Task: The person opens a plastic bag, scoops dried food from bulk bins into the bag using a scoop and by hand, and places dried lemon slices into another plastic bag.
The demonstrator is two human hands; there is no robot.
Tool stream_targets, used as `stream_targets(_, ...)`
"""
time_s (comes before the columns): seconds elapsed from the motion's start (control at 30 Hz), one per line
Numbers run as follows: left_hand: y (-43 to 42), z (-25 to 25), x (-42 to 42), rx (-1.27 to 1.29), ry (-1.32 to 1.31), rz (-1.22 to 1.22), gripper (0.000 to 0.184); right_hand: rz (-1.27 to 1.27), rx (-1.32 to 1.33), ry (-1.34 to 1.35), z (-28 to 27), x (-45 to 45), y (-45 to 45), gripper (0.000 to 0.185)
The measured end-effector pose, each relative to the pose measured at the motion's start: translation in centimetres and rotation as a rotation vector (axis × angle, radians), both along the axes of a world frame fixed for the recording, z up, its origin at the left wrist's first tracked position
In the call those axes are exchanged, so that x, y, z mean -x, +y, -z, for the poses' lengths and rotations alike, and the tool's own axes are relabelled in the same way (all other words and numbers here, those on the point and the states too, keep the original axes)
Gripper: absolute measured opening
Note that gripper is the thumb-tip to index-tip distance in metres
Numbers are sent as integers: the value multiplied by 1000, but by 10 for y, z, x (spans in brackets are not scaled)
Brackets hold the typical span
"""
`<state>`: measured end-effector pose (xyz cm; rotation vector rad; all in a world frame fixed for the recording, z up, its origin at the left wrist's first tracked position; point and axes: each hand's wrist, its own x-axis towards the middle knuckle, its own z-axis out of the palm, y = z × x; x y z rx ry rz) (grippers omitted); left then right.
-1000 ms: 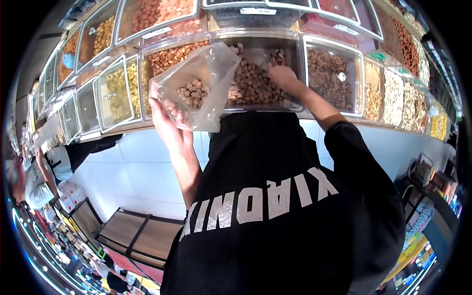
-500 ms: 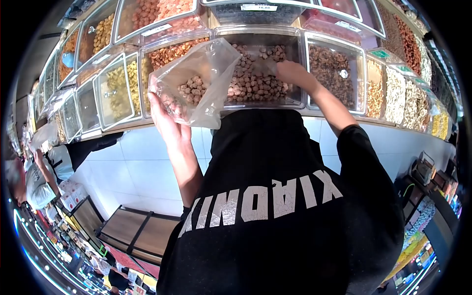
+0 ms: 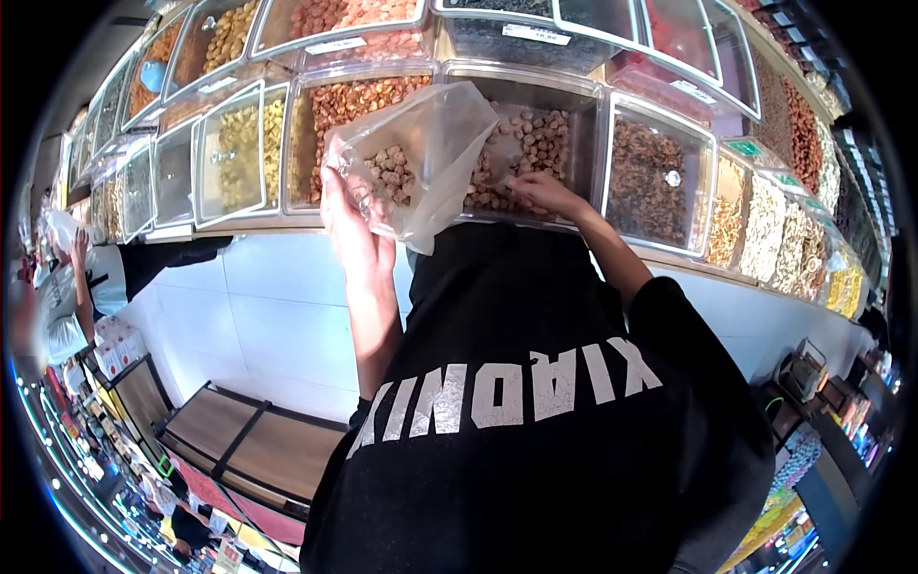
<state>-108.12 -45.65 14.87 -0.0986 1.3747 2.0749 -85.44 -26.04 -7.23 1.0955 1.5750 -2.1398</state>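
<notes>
Since the earlier frame the right hand (image 3: pixel 543 194) has moved toward 6 o'clock, from the open bin's right side to its near edge. Its fingers are curled almost closed; what they grip, if anything, is too blurred to tell. Toward 10 o'clock from it, the left hand (image 3: pixel 356 228) is part-closed round the lower left side of a clear bag (image 3: pixel 449 129), which gapes and contains round brown pieces (image 3: pixel 390 174). Similar pieces lie in the open bin (image 3: pixel 535 88); a lidded bin (image 3: pixel 648 182) adjoins it at 3 o'clock.
</notes>
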Motion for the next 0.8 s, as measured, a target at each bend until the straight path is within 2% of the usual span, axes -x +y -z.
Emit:
stream_targets(0.1,3,-1,-2,11,5,-4,40,31,-10,105,-31,-11,3,37)
stream_targets(0.2,4,-6,-2,-45,47,70,41,74,-37,84,-82,-27,9,34)
stream_targets(0.27,6,-4,-1,-30,41,59,41,93,-47,132,-94,-46,18,32)
stream_targets(0.4,11,-4,1,-36,32,94,42,-47,-211,124,-149,-75,51,27)
stream_targets(0.5,11,1,5,-54,50,164,45,-142,-250,-16,-207,-78,70,25)
stream_targets(0.63,11,5,3,-32,51,148,44,-211,-244,-5,-273,-56,80,22)
stream_targets(0.73,8,10,2,-10,18,108,42,-381,-360,116,-294,-26,78,23)
stream_targets(0.8,6,7,-2,-34,15,107,40,-502,-347,138,-310,11,66,23)
